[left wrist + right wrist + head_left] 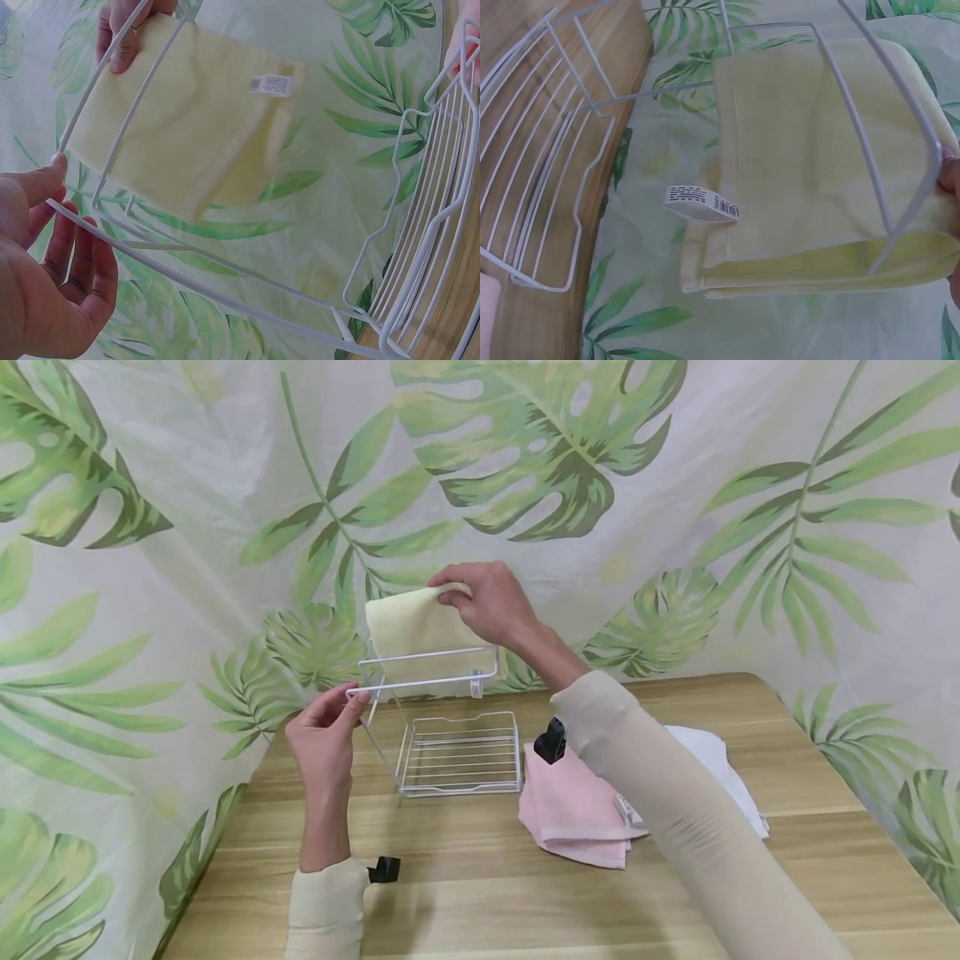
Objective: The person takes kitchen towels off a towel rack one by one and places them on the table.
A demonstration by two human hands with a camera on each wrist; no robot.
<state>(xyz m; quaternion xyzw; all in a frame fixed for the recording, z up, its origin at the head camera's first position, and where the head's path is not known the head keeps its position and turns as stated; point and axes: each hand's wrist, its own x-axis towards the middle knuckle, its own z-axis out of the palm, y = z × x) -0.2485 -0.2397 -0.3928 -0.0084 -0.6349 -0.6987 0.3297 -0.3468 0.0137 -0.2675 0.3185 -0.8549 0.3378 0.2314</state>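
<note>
A white wire rack [461,789] stands on the table, its slatted base low and its rails [427,683] raised above. My left hand [326,731] grips the front corner of the upper rail, thumb on top and fingers beneath in the left wrist view. My right hand [491,602] pinches the top edge of a folded pale yellow towel [405,622]. The towel hangs behind the two upper rails in the head view, with a small white label [701,202] at its lower edge. Whether it touches the rails I cannot tell.
Right of the rack lies a folded pink towel [566,806] with a label. A white towel [708,752] lies beyond it, partly hidden by my right sleeve. The wooden table [465,893] meets a leaf-patterned backdrop [637,610] close behind the rack.
</note>
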